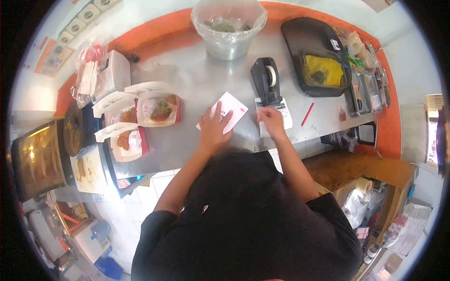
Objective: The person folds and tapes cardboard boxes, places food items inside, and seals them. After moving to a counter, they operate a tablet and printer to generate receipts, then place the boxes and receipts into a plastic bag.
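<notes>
My left hand [214,127] lies with its fingers spread on a pink and white printed packet [231,111] on the steel counter. To its right, my right hand [271,122] is bent with thumb and fingertips together over a white printed paper [284,115]; what is between the fingertips is too small to make out. Just beyond that hand stands a black tape dispenser [265,79] with a roll of tape. A red pen [307,114] rests farther right. On the left, open boxes [158,110] hold fried food.
A metal bucket [228,42] lined with clear plastic stands at the back. Right of the dispenser is a black tray [323,70] with yellow powder. Small metal containers [358,100] line the right edge. At the left are a white box [114,72] and a cutting board [90,169].
</notes>
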Action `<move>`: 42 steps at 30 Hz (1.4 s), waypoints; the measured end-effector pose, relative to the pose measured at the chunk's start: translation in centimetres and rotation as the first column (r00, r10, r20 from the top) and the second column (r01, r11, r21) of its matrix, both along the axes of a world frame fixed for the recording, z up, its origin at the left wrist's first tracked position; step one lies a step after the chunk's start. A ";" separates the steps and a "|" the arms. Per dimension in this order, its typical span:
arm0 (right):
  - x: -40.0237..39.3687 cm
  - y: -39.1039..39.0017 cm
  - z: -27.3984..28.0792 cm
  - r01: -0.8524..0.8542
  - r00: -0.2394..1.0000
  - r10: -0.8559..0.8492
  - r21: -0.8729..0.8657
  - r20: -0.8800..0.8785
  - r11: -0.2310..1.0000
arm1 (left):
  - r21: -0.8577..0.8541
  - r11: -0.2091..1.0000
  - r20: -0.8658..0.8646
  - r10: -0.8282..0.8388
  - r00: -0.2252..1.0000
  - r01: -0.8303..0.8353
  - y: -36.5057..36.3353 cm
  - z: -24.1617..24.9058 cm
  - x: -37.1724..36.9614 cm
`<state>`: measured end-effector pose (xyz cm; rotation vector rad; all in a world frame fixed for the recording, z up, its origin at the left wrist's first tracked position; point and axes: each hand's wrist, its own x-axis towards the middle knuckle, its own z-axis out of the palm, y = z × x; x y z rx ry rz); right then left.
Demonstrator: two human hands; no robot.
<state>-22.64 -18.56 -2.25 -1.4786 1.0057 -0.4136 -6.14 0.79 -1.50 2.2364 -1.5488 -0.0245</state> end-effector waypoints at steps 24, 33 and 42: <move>8.5 4.9 -4.2 0.075 0.992 -0.080 0.054 0.099 0.996 | -0.083 0.983 -0.263 0.139 0.955 -0.166 -0.4 1.3 1.4; 18.1 7.4 5.6 -0.197 0.968 0.240 -0.367 0.076 0.909 | -0.335 0.794 0.242 0.592 0.768 -0.507 6.6 8.7 19.8; 28.5 6.3 2.4 -0.054 0.940 0.225 -0.539 0.257 0.840 | -0.112 0.897 0.267 0.441 0.857 -0.427 9.5 9.2 24.3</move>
